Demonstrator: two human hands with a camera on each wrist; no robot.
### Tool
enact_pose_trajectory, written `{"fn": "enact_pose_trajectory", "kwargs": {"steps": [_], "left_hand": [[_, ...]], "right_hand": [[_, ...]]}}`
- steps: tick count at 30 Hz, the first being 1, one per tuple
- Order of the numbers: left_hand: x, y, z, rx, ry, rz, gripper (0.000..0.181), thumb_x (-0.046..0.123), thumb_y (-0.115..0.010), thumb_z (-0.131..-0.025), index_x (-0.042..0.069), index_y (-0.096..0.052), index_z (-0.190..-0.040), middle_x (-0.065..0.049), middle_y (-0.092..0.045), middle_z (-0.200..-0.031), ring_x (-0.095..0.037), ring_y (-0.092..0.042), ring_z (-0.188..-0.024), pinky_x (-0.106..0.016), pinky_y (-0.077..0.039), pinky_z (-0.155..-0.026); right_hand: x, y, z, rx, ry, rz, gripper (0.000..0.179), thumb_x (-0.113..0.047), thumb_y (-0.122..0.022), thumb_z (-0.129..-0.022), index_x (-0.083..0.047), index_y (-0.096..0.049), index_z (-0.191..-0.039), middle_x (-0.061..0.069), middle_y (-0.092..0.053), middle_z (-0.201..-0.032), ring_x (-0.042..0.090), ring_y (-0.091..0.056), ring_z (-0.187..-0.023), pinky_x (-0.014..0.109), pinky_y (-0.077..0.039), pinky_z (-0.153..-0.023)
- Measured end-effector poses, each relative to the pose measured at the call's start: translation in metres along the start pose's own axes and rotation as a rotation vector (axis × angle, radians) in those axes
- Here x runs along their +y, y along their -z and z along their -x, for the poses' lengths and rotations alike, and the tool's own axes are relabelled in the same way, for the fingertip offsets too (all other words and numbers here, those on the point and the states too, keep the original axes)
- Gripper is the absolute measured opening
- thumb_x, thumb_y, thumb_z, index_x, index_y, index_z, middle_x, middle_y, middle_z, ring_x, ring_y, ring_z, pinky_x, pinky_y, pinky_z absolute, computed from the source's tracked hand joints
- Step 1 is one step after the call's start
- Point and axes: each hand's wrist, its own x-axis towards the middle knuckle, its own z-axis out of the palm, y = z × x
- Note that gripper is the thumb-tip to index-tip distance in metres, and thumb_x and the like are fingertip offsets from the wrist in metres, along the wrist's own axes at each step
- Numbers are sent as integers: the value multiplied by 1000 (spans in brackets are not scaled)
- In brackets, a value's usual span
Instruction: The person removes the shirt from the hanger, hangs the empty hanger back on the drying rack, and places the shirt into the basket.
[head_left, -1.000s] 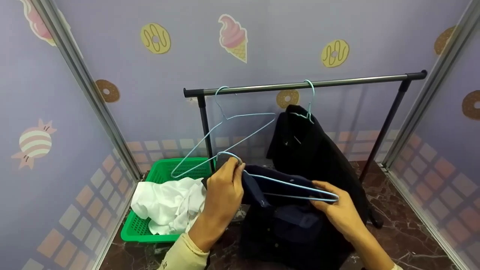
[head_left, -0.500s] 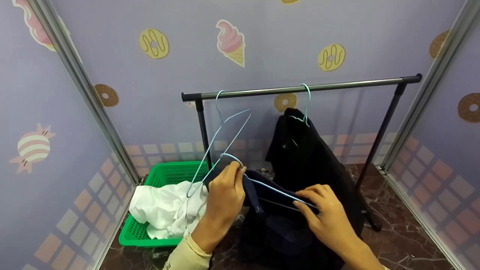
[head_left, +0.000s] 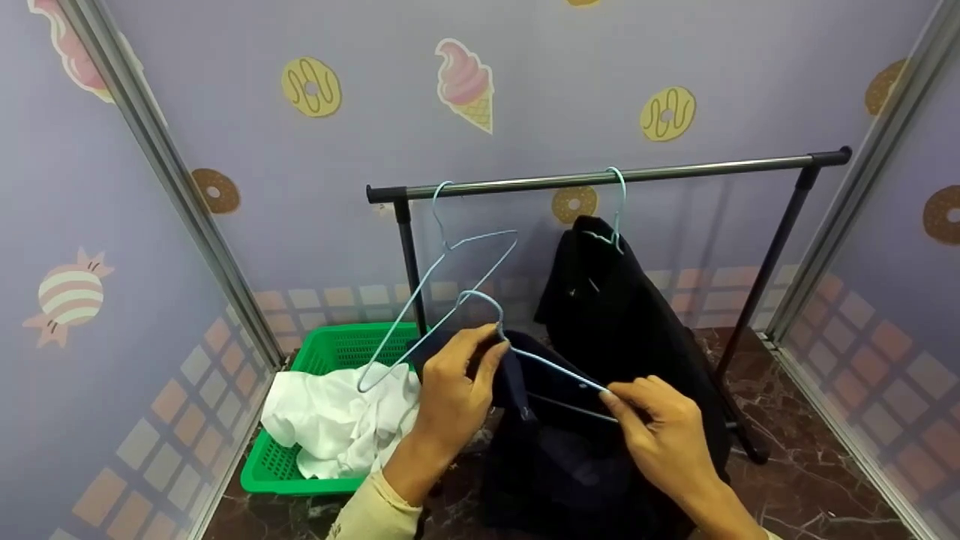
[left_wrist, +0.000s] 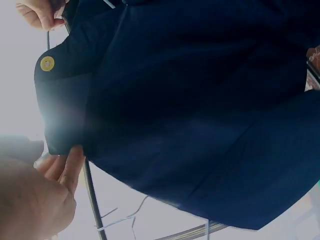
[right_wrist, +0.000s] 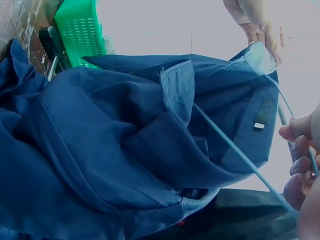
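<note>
A navy shirt (head_left: 570, 457) hangs below both hands, with a light blue wire hanger (head_left: 559, 367) lying in its neck opening. My left hand (head_left: 454, 382) pinches the shirt's collar right at the hanger's neck, below the hook. In the left wrist view its fingertips (left_wrist: 75, 155) lie on the collar's edge, near a yellow button (left_wrist: 47, 63). My right hand (head_left: 664, 435) holds the hanger's right arm between thumb and fingers, covering the outer end. The right wrist view shows the lower wire crossing the shirt's opening toward this hand.
Behind stands a clothes rail (head_left: 525, 182). A bare light blue hanger (head_left: 446, 246) hangs at its left, overlapping the held hanger's hook in the head view. A black garment (head_left: 645, 322) hangs farther right. On the floor, a green basket (head_left: 300, 486) contains white clothing (head_left: 337, 420).
My right hand has moved left along the hanger from its outer end and now pinches the wire. The held hook has shifted slightly up and right. The bare hanger has swung round.
</note>
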Motion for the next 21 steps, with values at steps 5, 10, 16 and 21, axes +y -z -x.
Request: {"fn": "enact_pose_trajectory", "kwargs": {"steps": [5,10,16,21], "left_hand": [[-9,-4,1,-71,5,55,20,14,-75,-101,6,-78,-118,-5,-78,-114,-19,-74,-109,-34,-61,-95],[-17,-6,4,-121,23,22,21,15,-72,-102,9,-78,-122,-4,-75,-117,-19,-69,-109,-36,-57,-94],[-26,-7,8,-141,54,-68,24,19,-68,-106,11,-76,-127,-4,-74,-119,-21,-67,-111,-39,-47,-95],[-36,-6,11,-163,62,-159,26,24,-65,-108,13,-74,-129,-3,-75,-118,-22,-67,-110,-40,-42,-98]], "right_hand": [[6,5,2,4,-72,-76,25,9,-82,-85,-15,-84,-90,-5,-65,-70,3,-50,-65,16,-42,-59],[11,12,7,20,-87,-139,27,15,-80,-83,-11,-84,-90,-3,-61,-67,4,-47,-62,21,-39,-57],[15,24,10,63,-114,-208,28,22,-78,-80,-4,-84,-91,-4,-58,-66,4,-43,-60,25,-36,-53],[19,35,9,66,-130,-234,28,24,-76,-80,0,-83,-91,-2,-63,-68,5,-45,-59,25,-36,-53]]}}
